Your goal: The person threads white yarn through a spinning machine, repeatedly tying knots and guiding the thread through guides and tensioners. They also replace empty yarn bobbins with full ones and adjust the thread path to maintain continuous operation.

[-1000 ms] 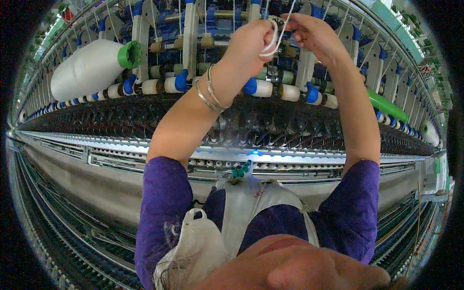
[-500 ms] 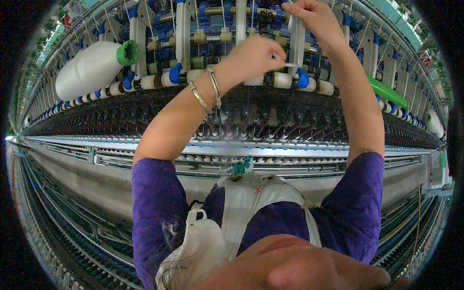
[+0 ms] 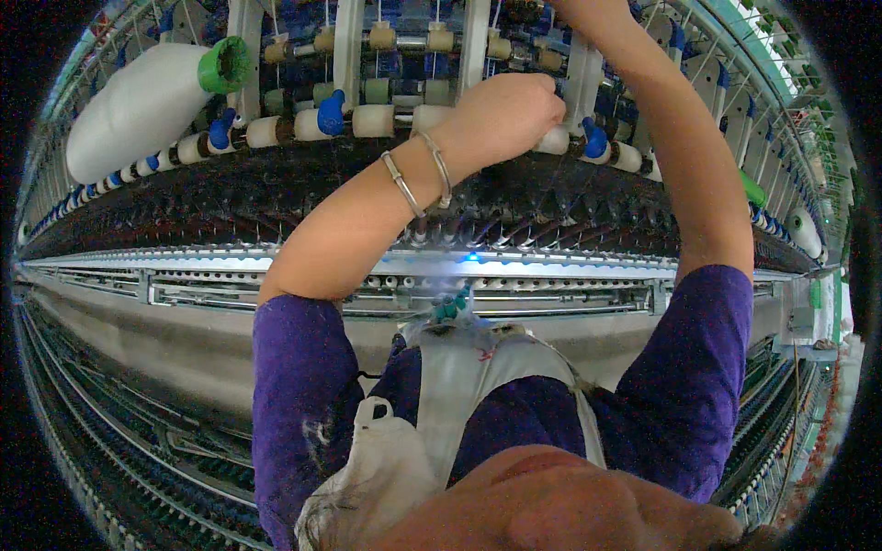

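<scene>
Lengthwise, from rim to rim: long dark textile machine (image 3: 230, 197) with pale grey uprights and rows of short rollers, bowed by the fisheye view. Nearest the camera, purple short-sleeved top (image 3: 303, 386) beneath cream cloth apron (image 3: 450, 395). At upper left, tilted across the machine, plump white yarn cone (image 3: 138, 110) with bright green end collar (image 3: 225, 64), well apart from both hands. Right of centre, bare left hand (image 3: 514, 110), back uppermost, fingers curled inward with tips hidden; impossible to tell whether clamped on anything. Higher, at the upper border, bare right hand (image 3: 588, 9), largely cut off; fingers out of view, hence impossible to tell whether apart, together or clamped. Just below the left fingers, in the front row, short cream cylindrical roller (image 3: 551, 140), partly covered by that hand; contact uncertain. Just right of this roller, rounded bright blue plastic piece (image 3: 594, 138). Around the left wrist, two slim silver-coloured metal bangles (image 3: 402, 185), apart from each other. Smallest, below the hands, glowing blue point of light (image 3: 473, 257) along the pale rail.
</scene>
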`<state>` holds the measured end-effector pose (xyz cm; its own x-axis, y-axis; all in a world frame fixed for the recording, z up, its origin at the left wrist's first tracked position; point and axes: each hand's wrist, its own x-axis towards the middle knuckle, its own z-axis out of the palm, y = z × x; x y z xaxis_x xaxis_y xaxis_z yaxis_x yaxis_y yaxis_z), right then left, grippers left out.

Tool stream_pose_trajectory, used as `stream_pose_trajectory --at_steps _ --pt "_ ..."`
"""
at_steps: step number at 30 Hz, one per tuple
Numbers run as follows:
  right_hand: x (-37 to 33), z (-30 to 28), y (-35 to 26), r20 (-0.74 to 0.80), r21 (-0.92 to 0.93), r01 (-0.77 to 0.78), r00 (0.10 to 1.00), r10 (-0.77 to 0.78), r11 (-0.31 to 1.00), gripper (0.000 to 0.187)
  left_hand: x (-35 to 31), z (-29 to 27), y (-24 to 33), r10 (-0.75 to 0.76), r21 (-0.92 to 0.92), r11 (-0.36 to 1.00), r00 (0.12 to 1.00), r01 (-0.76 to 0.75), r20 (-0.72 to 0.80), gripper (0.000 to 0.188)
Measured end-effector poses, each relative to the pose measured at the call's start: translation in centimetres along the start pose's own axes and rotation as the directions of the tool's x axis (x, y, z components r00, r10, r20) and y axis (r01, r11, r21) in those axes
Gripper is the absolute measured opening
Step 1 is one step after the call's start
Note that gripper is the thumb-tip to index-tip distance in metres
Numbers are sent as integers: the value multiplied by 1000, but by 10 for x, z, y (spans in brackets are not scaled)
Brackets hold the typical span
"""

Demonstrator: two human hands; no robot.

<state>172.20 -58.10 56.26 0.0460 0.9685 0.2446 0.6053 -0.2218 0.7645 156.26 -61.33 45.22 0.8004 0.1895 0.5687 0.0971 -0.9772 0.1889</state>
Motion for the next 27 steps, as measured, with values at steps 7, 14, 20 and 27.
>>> stream_pose_trajectory --at_steps 7,14,20,27 --pt "14 40 -24 0 -17 73 997 -73 997 15 -8 -4 10 79 192 979 995 -67 -55 10" --pt "-9 11 -19 142 14 170 975 -171 985 21 -5 -5 8 61 238 970 996 -43 -68 8" --pt "-151 1 7 -405 765 267 907 115 586 24 -73 4 19 -25 -17 1000 843 19 -538 15" --pt "-387 172 -124 433 888 -292 790 -433 355 35 -320 148 95 -563 -400 190 433 897 704 15"
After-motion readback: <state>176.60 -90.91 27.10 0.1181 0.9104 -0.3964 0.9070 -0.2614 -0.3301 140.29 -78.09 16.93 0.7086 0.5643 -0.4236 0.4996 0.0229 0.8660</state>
